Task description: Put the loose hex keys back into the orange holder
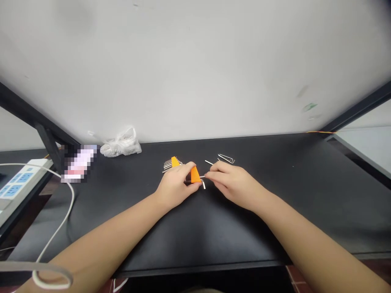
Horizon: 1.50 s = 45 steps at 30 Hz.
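Fingers of my left hand (171, 188) clamp one orange key holder (195, 175) over the black bench (201, 236); my right hand (236, 183) pinches one hex key (202, 176) beside it. One plastic bag (120, 145) sits near one white wall (195, 73).

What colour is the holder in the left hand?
The holder is orange; it shows best in the head view.

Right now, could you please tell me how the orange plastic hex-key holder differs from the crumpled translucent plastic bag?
The orange plastic hex-key holder is opaque; the crumpled translucent plastic bag is whitish. The left hand grips the holder, while the bag lies untouched near the wall. The holder has straight edges, whereas the bag is bunched up. Both are over the black tabletop.
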{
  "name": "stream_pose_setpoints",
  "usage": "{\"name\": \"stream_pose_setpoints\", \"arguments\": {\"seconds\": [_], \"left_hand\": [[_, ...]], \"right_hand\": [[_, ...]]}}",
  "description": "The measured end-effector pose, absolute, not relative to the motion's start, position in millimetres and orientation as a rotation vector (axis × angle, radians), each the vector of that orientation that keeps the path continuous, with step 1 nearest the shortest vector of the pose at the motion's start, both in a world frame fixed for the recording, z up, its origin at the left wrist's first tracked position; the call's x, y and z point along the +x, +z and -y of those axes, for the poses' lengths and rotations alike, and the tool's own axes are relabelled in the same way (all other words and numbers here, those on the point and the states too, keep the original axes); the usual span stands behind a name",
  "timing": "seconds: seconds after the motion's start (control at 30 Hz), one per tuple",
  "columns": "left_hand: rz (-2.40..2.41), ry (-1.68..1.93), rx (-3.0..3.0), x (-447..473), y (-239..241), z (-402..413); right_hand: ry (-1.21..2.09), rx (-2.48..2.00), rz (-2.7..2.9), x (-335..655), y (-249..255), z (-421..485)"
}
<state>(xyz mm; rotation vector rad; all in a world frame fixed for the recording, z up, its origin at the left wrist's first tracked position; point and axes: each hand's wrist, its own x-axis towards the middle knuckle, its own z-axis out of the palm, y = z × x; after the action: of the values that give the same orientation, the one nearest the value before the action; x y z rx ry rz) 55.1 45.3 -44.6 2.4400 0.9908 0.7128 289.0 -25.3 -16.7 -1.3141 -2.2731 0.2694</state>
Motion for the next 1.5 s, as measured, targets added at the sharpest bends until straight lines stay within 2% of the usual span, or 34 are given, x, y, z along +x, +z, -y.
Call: {"name": "stream_pose_setpoints", "arguments": {"seconds": [0.37, 0.43, 0.57, 0.73, 0.87, 1.07, 1.27, 1.5], "left_hand": [[-0.961, 0.677, 2.454, 56, -42, -45], [-0.941, 0.659, 2.355, 55, -45, -45], [-0.893, 0.647, 2.213, 55, -50, -46], [-0.902, 0.679, 2.194, 56, -51, -47], [-0.882, 0.654, 2.215, 55, -48, -46], [-0.947, 0.665, 2.277, 53, -48, -47], [-0.91, 0.683, 2.269, 52, -52, -49], [-0.908, 0.681, 2.347, 53, -54, -49]], "right_hand": [[0.871, -1.231, 1.844, 268, -31, 18], [0.764, -1.339, 1.825, 277, -35, 13], [0.29, -1.631, 1.961, 299, -45, 1], [0.075, -1.979, 2.107, 302, -49, -1], [0.15, -2.039, 2.15, 294, -39, 5], [0.452, -1.63, 2.114, 298, -22, 13], [0.451, -1.328, 2.163, 299, -17, 12], [0.305, -1.254, 2.229, 299, -24, 14]]}}
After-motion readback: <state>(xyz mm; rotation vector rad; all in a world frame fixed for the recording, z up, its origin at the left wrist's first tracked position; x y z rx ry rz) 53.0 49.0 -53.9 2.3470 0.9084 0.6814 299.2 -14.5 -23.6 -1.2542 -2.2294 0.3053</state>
